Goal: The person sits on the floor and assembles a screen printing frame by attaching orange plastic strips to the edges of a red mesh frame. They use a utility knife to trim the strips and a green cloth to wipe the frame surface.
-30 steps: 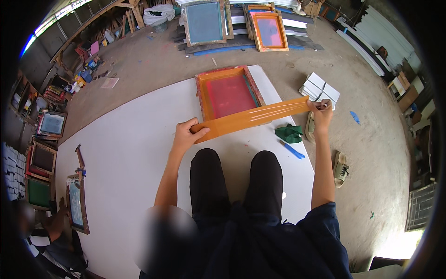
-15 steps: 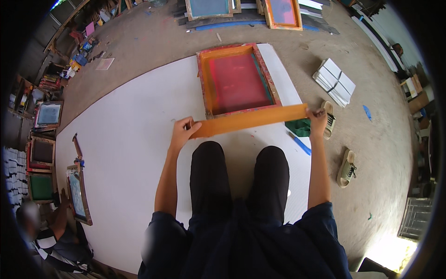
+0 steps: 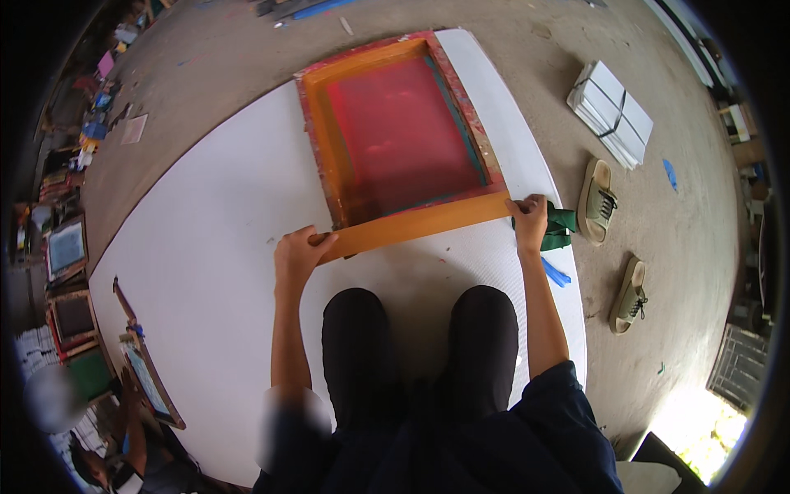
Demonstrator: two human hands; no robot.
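Note:
A strip of brown packing tape (image 3: pixel 411 226) is stretched between my two hands along the near side of a wooden screen-printing frame (image 3: pixel 316 136). My left hand (image 3: pixel 298 257) pinches the tape's left end between thumb and fingers. At the other end, the thumb and fingers of my right hand (image 3: pixel 529 222) are closed on it, by the frame's near right corner. The frame has paint-stained red edges, brown tape inside, and a red mesh (image 3: pixel 403 123). The strip covers part of its near edge; whether it touches there I cannot tell.
Beside my right hand lie a green cloth (image 3: pixel 561 227) and a blue strip (image 3: pixel 556 272) on the white board (image 3: pixel 197 247). Sandals (image 3: pixel 598 202) and a strapped stack of white sheets (image 3: pixel 613 114) are on the floor at right. A person (image 3: pixel 136 428) handles another frame (image 3: pixel 152 384) at lower left.
Both hands have brought the taut tape onto or just over the frame's near edge; it was nearer my knees before. The whole view has shifted, with the frame appearing larger.

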